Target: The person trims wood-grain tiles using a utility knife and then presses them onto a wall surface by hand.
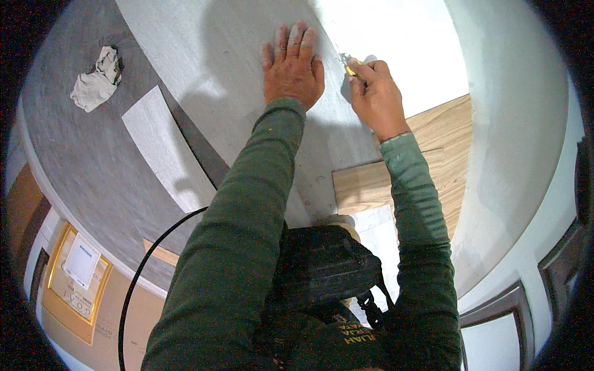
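Note:
My left hand [294, 71] lies flat on a grey board [247, 55], fingers spread and the fingertips dusty. Close to its right, my right hand [378, 99] is closed around a small yellow-and-dark hand tool [351, 69]. The tool's metal tip is at the right edge of the grey board, beside a brightly lit white surface [396, 43]. My fingers cover most of the tool, and its exact kind cannot be made out.
Wood-look planks [433, 142] lie below my right hand. At left are a pale grey strip [170, 151] and a crumpled whitish cloth or glove [98, 80] on the dark grey floor [55, 117]. A black cable [131, 284] curves past my left arm. A gold frame [77, 272] stands at lower left.

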`<state>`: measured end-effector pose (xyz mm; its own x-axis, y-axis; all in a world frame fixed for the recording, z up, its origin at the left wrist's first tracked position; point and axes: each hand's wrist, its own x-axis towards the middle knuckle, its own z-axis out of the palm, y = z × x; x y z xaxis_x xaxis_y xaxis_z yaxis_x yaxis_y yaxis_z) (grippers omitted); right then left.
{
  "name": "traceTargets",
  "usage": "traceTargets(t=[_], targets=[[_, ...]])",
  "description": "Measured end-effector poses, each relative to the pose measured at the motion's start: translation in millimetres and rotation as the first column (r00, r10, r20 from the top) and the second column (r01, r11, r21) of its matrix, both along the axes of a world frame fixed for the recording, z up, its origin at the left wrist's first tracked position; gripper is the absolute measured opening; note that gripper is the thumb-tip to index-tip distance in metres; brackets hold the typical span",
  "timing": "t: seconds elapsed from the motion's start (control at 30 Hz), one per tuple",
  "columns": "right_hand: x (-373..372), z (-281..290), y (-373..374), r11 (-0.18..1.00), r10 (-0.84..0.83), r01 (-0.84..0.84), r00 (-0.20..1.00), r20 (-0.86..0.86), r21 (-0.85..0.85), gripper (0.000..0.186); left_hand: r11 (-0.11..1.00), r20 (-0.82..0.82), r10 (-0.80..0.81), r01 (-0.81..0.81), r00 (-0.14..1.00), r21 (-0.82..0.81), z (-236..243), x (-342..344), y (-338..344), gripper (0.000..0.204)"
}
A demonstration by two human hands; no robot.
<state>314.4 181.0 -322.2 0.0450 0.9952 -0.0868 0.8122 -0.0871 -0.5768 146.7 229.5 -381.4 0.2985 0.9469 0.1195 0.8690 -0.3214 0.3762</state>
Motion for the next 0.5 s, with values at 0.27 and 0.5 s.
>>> traceTargets(t=[0.27,0.5], targets=[[-8,-2,21,1.000,0.000,0.001,0.995,0.096,-0.006,0.033,1.000,-0.007,-0.008,0.007,1.000,-0.005,1,2,-1,0.057],[-11,-1,40,0.999,-0.036,0.037,0.992,0.120,-0.008,0.032,0.999,-0.031,0.000,-0.002,1.000,-0.053,6,1,1,0.054]])
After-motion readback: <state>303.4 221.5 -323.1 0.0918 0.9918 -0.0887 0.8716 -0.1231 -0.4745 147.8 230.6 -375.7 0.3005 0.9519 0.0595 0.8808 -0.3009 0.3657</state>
